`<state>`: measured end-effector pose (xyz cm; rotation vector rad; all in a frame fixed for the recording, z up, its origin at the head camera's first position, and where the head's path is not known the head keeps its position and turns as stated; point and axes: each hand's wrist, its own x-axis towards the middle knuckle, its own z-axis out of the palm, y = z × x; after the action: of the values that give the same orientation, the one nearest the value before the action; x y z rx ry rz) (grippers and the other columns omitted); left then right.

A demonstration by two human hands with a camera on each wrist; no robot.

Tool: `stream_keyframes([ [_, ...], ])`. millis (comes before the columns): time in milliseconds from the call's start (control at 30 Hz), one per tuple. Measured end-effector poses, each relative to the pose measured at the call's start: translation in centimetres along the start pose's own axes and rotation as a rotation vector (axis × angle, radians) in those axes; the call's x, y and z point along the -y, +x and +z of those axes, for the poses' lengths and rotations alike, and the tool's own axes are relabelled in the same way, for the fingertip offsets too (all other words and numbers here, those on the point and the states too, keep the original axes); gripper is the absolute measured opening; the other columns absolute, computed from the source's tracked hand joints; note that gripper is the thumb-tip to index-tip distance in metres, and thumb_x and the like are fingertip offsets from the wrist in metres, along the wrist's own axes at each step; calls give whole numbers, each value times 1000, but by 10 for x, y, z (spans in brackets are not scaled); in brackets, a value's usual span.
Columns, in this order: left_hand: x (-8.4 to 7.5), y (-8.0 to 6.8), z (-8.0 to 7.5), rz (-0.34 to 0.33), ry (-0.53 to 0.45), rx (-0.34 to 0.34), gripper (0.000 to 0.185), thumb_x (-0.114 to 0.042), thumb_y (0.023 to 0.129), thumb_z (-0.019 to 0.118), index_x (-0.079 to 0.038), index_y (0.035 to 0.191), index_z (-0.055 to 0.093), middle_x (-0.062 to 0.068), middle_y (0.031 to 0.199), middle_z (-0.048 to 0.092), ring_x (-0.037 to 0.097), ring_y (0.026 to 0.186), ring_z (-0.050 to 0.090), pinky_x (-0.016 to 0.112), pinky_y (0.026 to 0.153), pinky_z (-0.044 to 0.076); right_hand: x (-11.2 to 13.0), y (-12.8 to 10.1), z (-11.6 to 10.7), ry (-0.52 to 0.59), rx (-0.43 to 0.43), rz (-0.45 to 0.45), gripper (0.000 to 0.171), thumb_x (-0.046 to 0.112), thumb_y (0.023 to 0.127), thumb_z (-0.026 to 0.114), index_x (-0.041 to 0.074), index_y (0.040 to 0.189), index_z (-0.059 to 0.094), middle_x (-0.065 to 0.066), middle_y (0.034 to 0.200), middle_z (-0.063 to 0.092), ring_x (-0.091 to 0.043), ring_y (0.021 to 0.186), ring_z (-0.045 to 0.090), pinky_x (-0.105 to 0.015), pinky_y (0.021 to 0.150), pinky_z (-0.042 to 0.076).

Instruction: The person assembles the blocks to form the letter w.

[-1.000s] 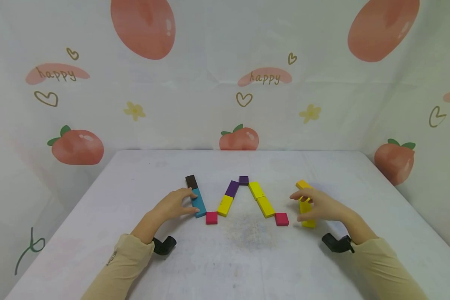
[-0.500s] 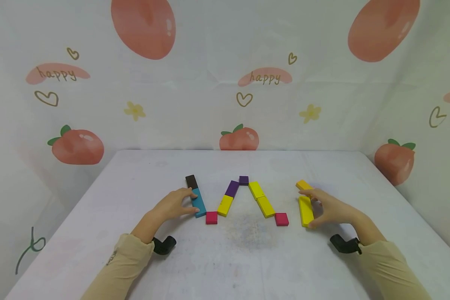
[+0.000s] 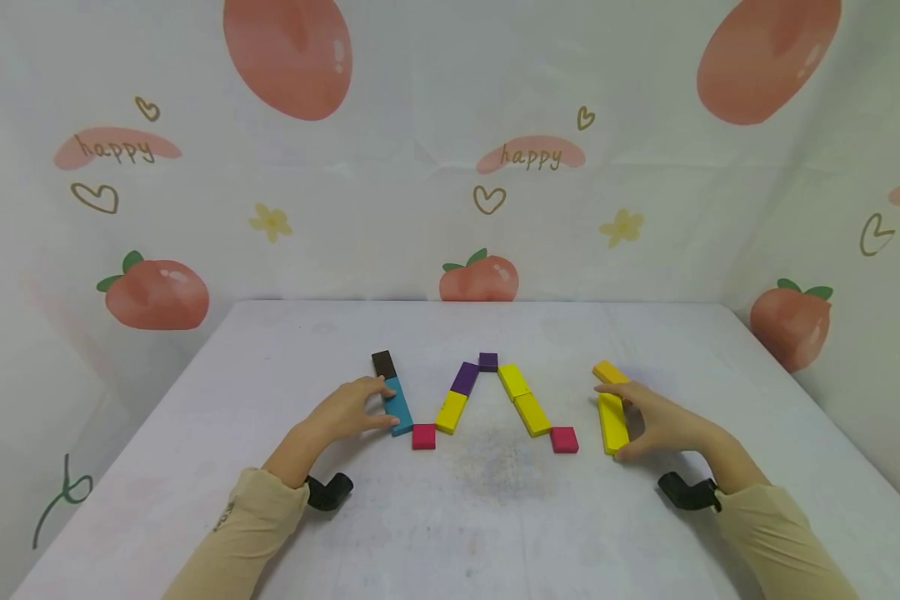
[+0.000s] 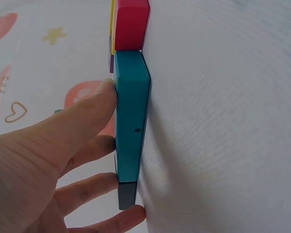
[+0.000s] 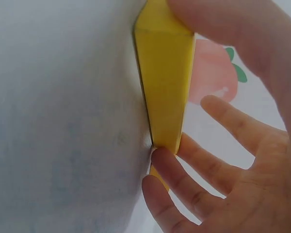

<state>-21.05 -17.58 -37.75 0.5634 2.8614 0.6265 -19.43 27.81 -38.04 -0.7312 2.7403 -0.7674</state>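
In the head view, my left hand (image 3: 350,410) lies beside a blue block (image 3: 398,408), thumb and spread fingertips at its left side. A black block (image 3: 383,364) continues from its far end. The left wrist view shows the thumb along the edge of the blue block (image 4: 132,116). At the right, my right hand (image 3: 663,423) touches a yellow block (image 3: 612,427), thumb at the near end and fingertips at the far end. Its fingers look loosely spread in the right wrist view beside the yellow block (image 5: 165,82). An orange block (image 3: 606,371) stands just beyond, angled.
Between the hands a zigzag of blocks lies on the white table (image 3: 465,533): a red block (image 3: 423,436), a yellow and purple pair, a small purple block (image 3: 488,362), two yellow blocks and another red block (image 3: 565,439). A printed cloth (image 3: 390,167) hangs behind.
My right hand has shifted rightward from above the yellow block to its right side, uncovering more of it. My left hand and the other blocks stay where they were.
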Motion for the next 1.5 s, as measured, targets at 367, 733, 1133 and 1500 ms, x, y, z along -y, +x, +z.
stream_keyframes([
  [367,1,0,0,4,6,-5,45,-30,83,69,-5,120,61,21,135,50,39,127,44,52,105,39,-1,1,1,2,-42,-22,85,26,66,82,-1,134,39,-27,133,41,-36,109,46,-59,92,45],
  [733,1,0,-1,-8,1,5,46,-31,84,69,-6,121,60,21,136,49,39,127,44,53,105,39,6,6,-1,-11,-91,-37,84,25,66,82,-3,134,40,-25,127,45,-30,102,46,-53,88,47],
  [1133,1,0,-1,1,4,3,45,-31,84,69,-5,120,60,20,135,50,39,127,44,53,105,39,11,15,0,13,-117,9,79,21,68,82,-2,132,42,-28,131,41,-39,109,48,-59,94,45],
  [1500,-2,-2,-3,-16,6,9,45,-30,84,68,-6,121,60,21,136,49,39,127,43,53,105,38,9,23,4,4,-137,17,75,19,69,80,-1,131,44,-26,128,43,-37,111,44,-60,97,42],
])
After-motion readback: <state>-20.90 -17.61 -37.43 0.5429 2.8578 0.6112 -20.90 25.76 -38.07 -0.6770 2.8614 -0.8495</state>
